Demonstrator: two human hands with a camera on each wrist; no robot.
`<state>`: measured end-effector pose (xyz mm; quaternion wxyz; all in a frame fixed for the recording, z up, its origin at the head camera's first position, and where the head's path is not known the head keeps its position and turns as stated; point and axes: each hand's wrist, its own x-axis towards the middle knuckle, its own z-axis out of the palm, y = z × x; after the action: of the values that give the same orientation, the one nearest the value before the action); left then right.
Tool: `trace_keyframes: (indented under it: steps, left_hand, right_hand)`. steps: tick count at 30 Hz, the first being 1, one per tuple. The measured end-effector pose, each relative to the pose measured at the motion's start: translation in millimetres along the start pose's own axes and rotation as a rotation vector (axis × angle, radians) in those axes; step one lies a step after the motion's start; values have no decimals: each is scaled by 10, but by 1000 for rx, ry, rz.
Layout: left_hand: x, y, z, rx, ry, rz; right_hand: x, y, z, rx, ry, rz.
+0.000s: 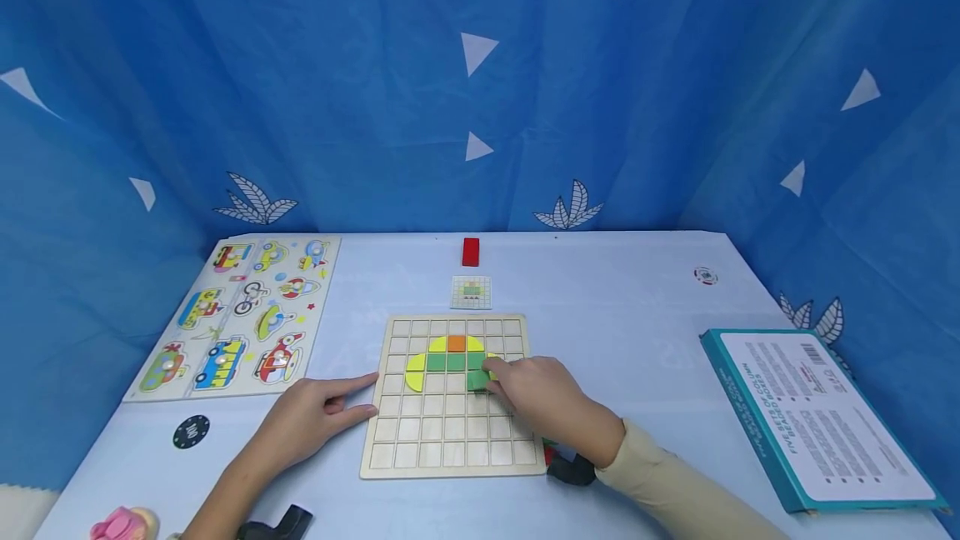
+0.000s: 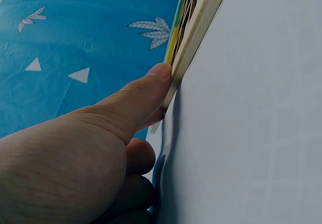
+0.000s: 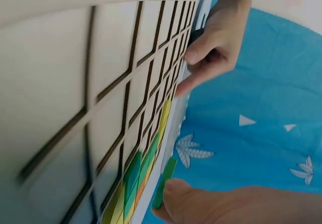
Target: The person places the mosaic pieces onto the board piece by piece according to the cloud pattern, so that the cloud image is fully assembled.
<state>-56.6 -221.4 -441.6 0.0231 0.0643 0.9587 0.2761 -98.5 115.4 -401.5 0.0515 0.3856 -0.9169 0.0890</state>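
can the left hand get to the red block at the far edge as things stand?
Probably yes: the left hand rests against the grid board, holding nothing, and the table up to the red block looks bare apart from a small card.

My left hand lies low and left of frame centre, thumb and forefinger extended. My right hand, lower centre, has fingers curled in a pinching grip.

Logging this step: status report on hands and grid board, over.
Left hand steadies board edge. Right hand pinches green tile over grid. Nothing in the way.
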Motion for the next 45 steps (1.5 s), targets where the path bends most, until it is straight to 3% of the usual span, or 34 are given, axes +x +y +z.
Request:
trace_keyframes:
  steps: [9,20,28,34,40,45]
  left_hand:
    - [-5,18,14,-1,-1,-12]
    - [-18,8,15,2,-2,-25]
    - [-21,20,36,-5,-5,-22]
    - [-9,33,31,-1,-6,-5]
    - [2,26,4,9,-9,-11]
    - [4,14,-9,5,-7,-23]
  right_hand:
    - [226,-189,124,-27,-38,9]
    - [243,-236,224,-110,25,-9]
    - [211,-163,132,-23,30,15]
    - [10,57,-155,122,59,117]
    - [-401,279,-323,238,-49,214]
    - [-724,361,-267,309,-119,230]
